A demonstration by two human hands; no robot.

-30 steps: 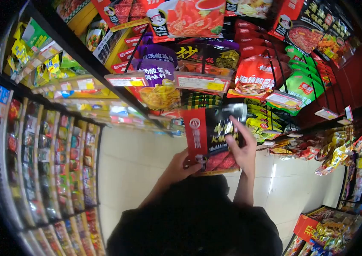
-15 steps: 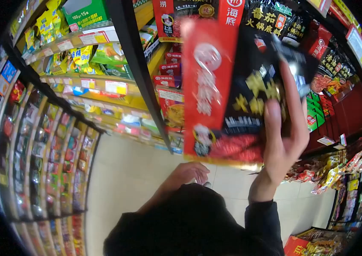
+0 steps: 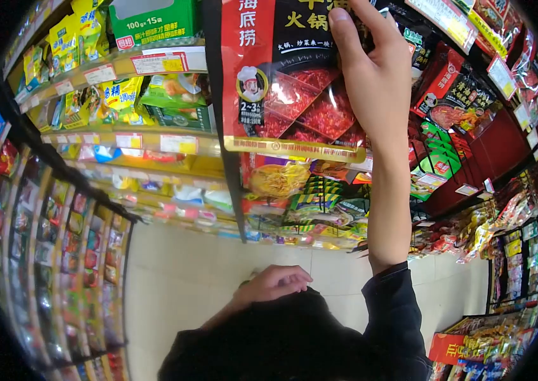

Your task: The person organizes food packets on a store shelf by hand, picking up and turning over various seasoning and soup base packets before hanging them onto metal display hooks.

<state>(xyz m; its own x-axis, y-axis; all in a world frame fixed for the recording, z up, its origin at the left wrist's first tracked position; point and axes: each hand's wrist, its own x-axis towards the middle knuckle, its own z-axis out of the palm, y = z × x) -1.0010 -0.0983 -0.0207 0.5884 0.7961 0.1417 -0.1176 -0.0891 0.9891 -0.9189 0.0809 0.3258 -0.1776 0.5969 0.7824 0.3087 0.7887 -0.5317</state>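
Note:
My right hand [image 3: 373,76] is closed on the right side of a red and black food packet [image 3: 300,95], its thumb across the front. The packet stands upright near the shelf, with a small chef figure and red meat-like pictures on it; its top runs out of view. My left hand [image 3: 274,283] hangs low in front of my body, with its fingers loosely curled. Nothing shows in it, and it is well apart from the packet.
Shelves with yellow bags [image 3: 91,32] and a green box [image 3: 154,25] stand at the left. More red and black packets [image 3: 453,89] and green packets [image 3: 434,159] hang at the right. Tiled floor [image 3: 186,254] lies below. A red box [image 3: 446,348] is at the lower right.
My right hand has moved up and forward with the packet, toward the shelf. The packet appears smaller and higher. My left hand has shifted slightly down, and the view has shifted.

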